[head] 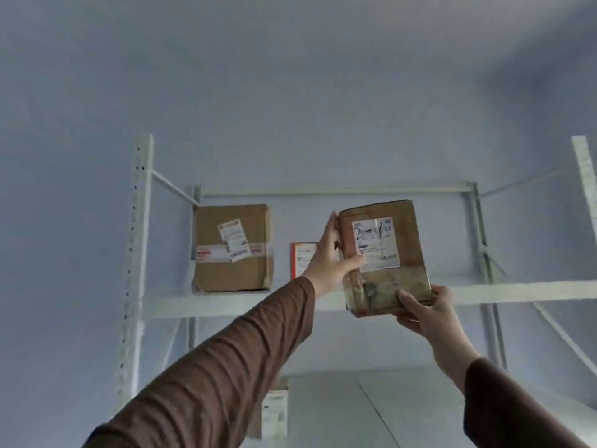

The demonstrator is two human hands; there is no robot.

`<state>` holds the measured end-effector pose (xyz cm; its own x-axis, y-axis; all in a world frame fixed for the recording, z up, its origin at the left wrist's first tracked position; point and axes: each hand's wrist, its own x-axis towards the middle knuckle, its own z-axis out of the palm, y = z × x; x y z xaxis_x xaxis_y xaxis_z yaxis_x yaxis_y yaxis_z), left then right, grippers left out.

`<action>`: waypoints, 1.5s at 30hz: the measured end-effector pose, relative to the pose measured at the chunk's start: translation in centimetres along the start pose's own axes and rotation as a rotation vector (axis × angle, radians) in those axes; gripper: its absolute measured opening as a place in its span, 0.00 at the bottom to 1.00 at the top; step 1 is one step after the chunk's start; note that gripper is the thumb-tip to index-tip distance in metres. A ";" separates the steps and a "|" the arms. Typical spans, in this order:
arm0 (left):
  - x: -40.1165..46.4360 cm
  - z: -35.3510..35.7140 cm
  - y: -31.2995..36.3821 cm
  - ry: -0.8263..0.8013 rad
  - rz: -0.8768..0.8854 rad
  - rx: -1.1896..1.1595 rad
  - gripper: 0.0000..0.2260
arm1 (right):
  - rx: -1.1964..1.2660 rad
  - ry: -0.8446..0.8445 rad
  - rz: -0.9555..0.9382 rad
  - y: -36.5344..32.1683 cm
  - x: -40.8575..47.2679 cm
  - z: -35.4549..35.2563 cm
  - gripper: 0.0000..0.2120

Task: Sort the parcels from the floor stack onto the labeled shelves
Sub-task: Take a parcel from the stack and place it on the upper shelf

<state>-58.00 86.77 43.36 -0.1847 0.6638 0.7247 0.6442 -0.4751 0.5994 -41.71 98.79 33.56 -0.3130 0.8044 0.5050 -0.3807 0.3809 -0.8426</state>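
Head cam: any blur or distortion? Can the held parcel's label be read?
Head view: soft all over, flat dim bluish light, no glare or hard shadows. Wide-angle bend tilts the shelf uprights inward. The held parcel, gripped by left hand and right hand, shows a white label with dark scrawl, its print unreadable. The box on the shelf is equally blurred.

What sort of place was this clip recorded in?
Probably a parcel storeroom or small sorting depot. A bare metal rack stands against a plain wall, a labelled cardboard box sits on its shelf, and both hands hold up another taped parcel bearing a shipping label.
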 end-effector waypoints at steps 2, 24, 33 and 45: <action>2.2 -1.3 -0.4 0.027 -0.013 0.058 0.46 | 0.013 -0.044 -0.029 0.6 3.1 1.7 0.21; 17.5 0.7 -21.4 -0.074 -0.013 0.086 0.37 | -0.629 -0.067 -0.158 10.9 24.1 1.3 0.26; 17.5 0.1 -23.4 -0.140 -0.097 0.265 0.52 | -0.740 -0.184 -0.170 11.6 27.5 1.7 0.17; 17.3 1.0 -23.6 -0.128 -0.187 0.417 0.45 | -0.718 -0.229 -0.201 11.7 29.5 1.6 0.19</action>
<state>-75.69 110.03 41.44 -0.2494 0.7943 0.5539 0.8565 -0.0860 0.5090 -56.78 126.25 38.90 -0.4994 0.6040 0.6211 0.1829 0.7743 -0.6059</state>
